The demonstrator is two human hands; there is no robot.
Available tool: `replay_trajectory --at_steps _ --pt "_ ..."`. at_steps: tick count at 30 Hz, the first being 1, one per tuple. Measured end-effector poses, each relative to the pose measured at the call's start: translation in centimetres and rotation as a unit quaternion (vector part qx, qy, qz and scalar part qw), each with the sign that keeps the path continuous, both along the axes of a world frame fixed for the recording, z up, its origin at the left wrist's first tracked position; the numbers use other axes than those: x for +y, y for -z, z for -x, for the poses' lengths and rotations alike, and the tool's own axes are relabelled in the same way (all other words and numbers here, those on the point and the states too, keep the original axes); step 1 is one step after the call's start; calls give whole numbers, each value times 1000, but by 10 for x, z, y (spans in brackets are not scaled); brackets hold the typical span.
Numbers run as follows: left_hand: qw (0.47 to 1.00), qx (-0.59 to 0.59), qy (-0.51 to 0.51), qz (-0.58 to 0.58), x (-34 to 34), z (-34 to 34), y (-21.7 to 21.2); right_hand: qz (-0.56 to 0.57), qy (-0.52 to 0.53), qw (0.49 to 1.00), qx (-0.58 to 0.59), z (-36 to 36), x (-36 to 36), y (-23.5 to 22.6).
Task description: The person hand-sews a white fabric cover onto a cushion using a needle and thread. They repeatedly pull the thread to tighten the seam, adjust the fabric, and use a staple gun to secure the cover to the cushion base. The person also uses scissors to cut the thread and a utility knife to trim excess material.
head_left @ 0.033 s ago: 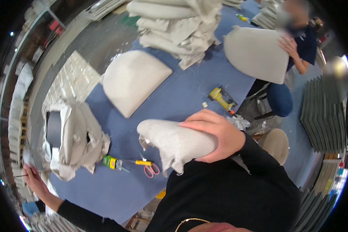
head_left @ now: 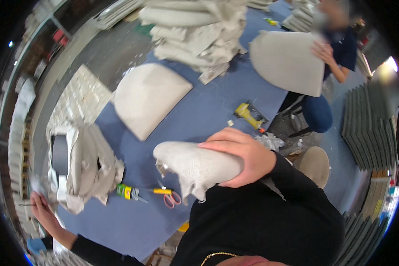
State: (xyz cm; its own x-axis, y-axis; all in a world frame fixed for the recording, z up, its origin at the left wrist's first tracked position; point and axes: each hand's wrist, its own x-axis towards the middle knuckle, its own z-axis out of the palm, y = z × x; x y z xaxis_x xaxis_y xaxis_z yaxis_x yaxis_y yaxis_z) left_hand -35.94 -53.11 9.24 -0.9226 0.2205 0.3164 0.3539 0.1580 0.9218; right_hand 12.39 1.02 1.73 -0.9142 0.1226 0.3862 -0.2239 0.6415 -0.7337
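My right hand (head_left: 244, 155) is closed round one end of a padded piece covered in beige fabric (head_left: 199, 162), held tilted above the near edge of the table. Loose, ragged fabric hangs from its lower side. At the far left, beyond the table, my left hand (head_left: 44, 215) is raised, its fingers closed on a thin dark rod-like thing (head_left: 26, 205) too small to name. Close by that hand stands a bundle of beige fabric (head_left: 86, 164) round a dark curved panel (head_left: 60, 155). Pink-handled scissors (head_left: 172, 200) and a yellow-handled tool (head_left: 162, 191) lie below the padded piece.
On the blue table (head_left: 213, 104) lie a beige half-round padded panel (head_left: 148, 97), a yellow staple gun (head_left: 250, 116), a green-and-yellow package (head_left: 126, 191) and a tall fabric pile (head_left: 195, 35). Across it, another person (head_left: 341, 48) holds a similar panel (head_left: 288, 62). Dark grey panels (head_left: 368, 128) are stacked right.
The whole view has shifted slightly, so the table and its things sit a little lower and further left. My left hand is slightly nearer the fabric bundle; my right hand keeps its hold.
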Motion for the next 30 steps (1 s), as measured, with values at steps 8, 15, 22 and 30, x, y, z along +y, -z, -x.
replay_trajectory --at_steps 8,15,22,30 --pt "980 -31 191 42 257 -232 83 39 -23 999 7 -18 40 7" --pt "944 -121 288 -101 381 -305 79 196 -324 921 -96 0 111 32" --pt "902 -274 280 -180 433 -335 76 416 -204 880 -99 54 92 38" --pt "930 -207 301 -29 457 -335 75 413 -190 884 -107 62 107 49"
